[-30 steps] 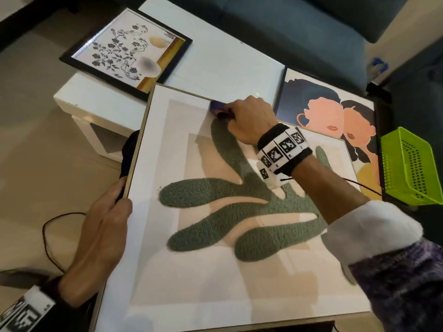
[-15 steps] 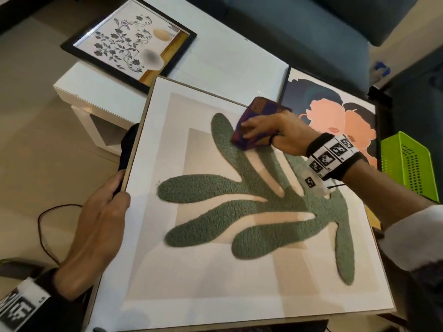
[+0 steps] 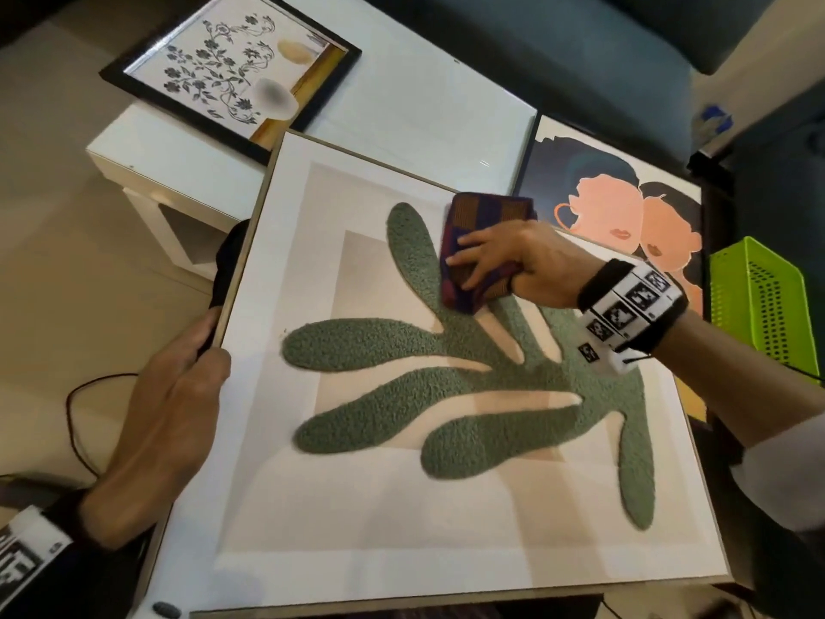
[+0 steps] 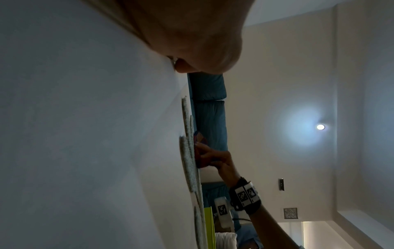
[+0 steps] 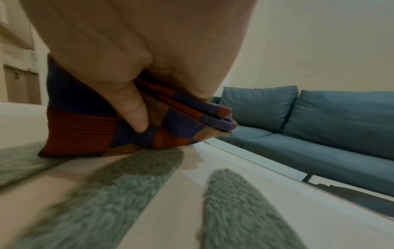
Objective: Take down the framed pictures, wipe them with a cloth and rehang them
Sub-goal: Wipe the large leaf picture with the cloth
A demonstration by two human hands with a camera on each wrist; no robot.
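Note:
A large framed picture (image 3: pixel 446 507) with a green fuzzy leaf shape lies tilted in front of me. My left hand (image 3: pixel 201 355) grips its left edge, thumb on the front and fingers behind; in the left wrist view the left hand (image 4: pixel 192 42) fills the top. My right hand (image 3: pixel 504 256) presses a folded checked cloth (image 3: pixel 486 212) of purple, red and orange onto the picture's upper middle, by the leaf's top lobe. In the right wrist view the thumb (image 5: pixel 132 109) digs into the cloth (image 5: pixel 85 131) and holds it against the fingers.
A black-framed floral picture (image 3: pixel 232 73) lies on the white table (image 3: pixel 424 91) behind. A picture of two faces (image 3: pixel 616 203) lies at the right, beside a green plastic basket (image 3: pixel 759 301). A blue sofa (image 5: pixel 319 118) stands beyond. A dark cable (image 3: pixel 76 417) loops on the floor at left.
My right hand has slid the cloth from the picture's top edge down and right onto the leaf area, turning so the fingers point left. My left hand keeps its grip on the edge.

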